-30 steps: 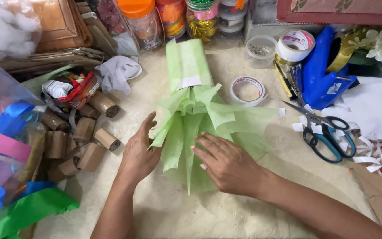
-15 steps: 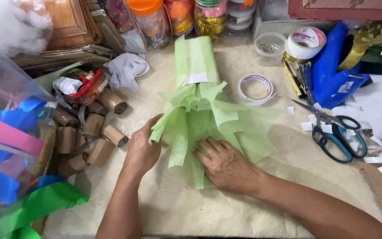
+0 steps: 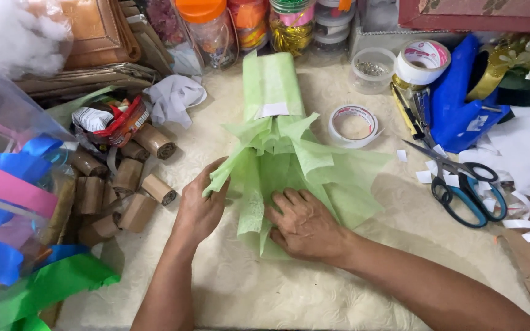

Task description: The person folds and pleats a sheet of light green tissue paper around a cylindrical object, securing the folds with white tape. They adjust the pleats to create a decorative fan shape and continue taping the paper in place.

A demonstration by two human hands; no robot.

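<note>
Centrally, the light green tissue paper is being spread on the cream table. Its left edge is being pinched by the curled left hand, while its lower folds are being pressed flat by the open, palm-down right hand.

Single head-worn view, close and steeply downward over the cluttered craft table, facing forward.
</note>
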